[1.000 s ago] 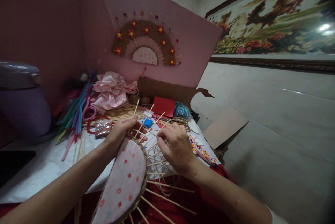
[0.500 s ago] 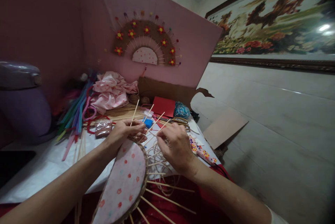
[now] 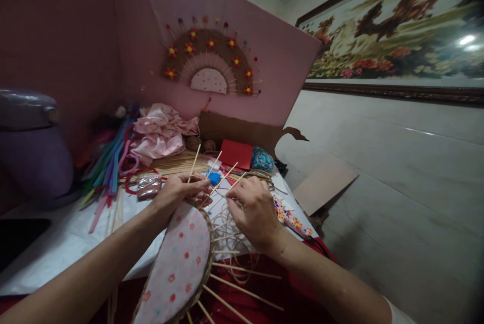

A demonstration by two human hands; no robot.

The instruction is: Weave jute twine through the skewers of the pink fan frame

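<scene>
A half-round fan piece (image 3: 177,263) covered in pink dotted cloth, with a woven rim and thin wooden sticks (image 3: 234,288) fanning out, lies tilted over the table's front edge. My left hand (image 3: 177,192) grips its top end, fingers curled around the sticks there. My right hand (image 3: 255,210) is closed just to the right, pinching a thin tan cord (image 3: 227,223) that loops among the sticks.
A finished fan (image 3: 209,61) with red flowers hangs on the pink board. On the white table (image 3: 56,248) lie coloured pipe cleaners (image 3: 109,157), pink cloth (image 3: 161,135), a bamboo stick mat (image 3: 177,162), red card (image 3: 237,153), blue yarn (image 3: 262,160). A purple bin (image 3: 32,142) stands left.
My left fingers have shifted from beside the sticks to curl over them at the fan's top. My right hand has stayed nearly still.
</scene>
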